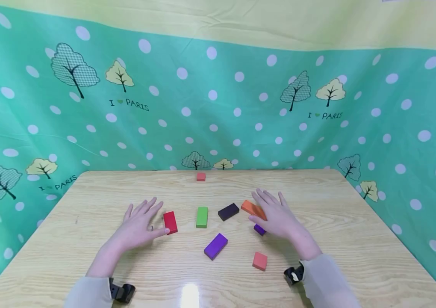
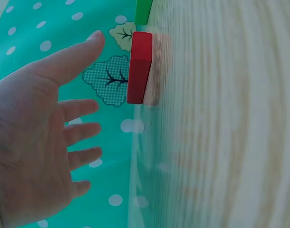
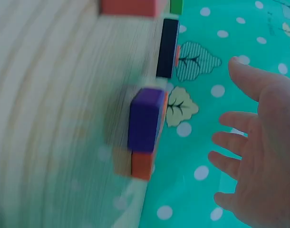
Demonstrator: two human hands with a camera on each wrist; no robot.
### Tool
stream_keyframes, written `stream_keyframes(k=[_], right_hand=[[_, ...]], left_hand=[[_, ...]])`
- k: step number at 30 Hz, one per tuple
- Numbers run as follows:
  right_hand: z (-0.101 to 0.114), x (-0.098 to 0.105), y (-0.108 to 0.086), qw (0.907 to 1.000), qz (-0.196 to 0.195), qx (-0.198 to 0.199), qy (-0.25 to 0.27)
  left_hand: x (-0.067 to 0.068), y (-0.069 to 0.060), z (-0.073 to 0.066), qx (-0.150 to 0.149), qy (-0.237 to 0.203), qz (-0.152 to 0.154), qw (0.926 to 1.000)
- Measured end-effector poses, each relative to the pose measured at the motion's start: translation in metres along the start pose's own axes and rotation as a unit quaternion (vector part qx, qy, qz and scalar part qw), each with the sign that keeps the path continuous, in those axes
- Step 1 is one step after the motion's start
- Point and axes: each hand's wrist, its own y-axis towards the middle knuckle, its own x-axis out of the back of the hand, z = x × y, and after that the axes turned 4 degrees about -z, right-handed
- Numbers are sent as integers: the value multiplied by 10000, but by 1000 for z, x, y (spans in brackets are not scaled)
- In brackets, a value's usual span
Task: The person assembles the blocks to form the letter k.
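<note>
My left hand (image 1: 138, 227) hovers over the table's left side, fingers spread. Its thumb is near a red block (image 1: 170, 223); the left wrist view shows a gap between that hand (image 2: 35, 128) and the red block (image 2: 139, 69). On the other side, my right hand (image 1: 275, 215) is spread above an orange block (image 1: 249, 207), partly hiding it, and a small purple block (image 1: 259, 229). In the right wrist view the right hand (image 3: 264, 147) stands apart from the small purple block (image 3: 146, 121) and the orange block (image 3: 141, 165) behind it. Neither hand holds anything.
Between the hands lie a green block (image 1: 201, 217), a black block (image 1: 228, 211) and a longer purple block (image 1: 216, 246). One pinkish-red block (image 1: 260, 261) sits near the front right, another pinkish-red block (image 1: 201, 176) at the back edge. A dotted green curtain (image 1: 218, 107) surrounds the wooden table (image 1: 156, 282).
</note>
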Motion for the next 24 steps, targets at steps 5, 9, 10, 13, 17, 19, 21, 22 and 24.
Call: stream_keyframes(k=[5, 9, 10, 13, 17, 19, 21, 22, 24], right_hand=[[16, -2, 8, 9998, 63, 162, 109], [28, -7, 17, 9994, 161, 268, 113], [32, -9, 20, 9993, 193, 315, 106], [41, -13, 26, 9989, 253, 379, 114], [51, -16, 33, 9981, 407, 424, 179], [56, -16, 35, 9975, 496, 442, 227], [60, -16, 38, 9970, 568, 457, 260], [62, -16, 39, 9968, 594, 469, 258], [65, -16, 42, 9963, 647, 485, 291]], left_hand=[[0, 0, -2, 6, -252, 102, 9996], [1, 1, -5, 61, -508, 266, 9983], [1, 1, -6, 75, -572, 306, 9979], [0, 2, -8, 118, -656, 401, 9970], [-2, 4, -11, 148, -735, 503, 9959], [-3, 5, -12, 130, -754, 510, 9958], [-4, 6, -13, 124, -771, 517, 9956], [-5, 6, -13, 133, -755, 508, 9958], [-6, 7, -13, 146, -713, 484, 9962]])
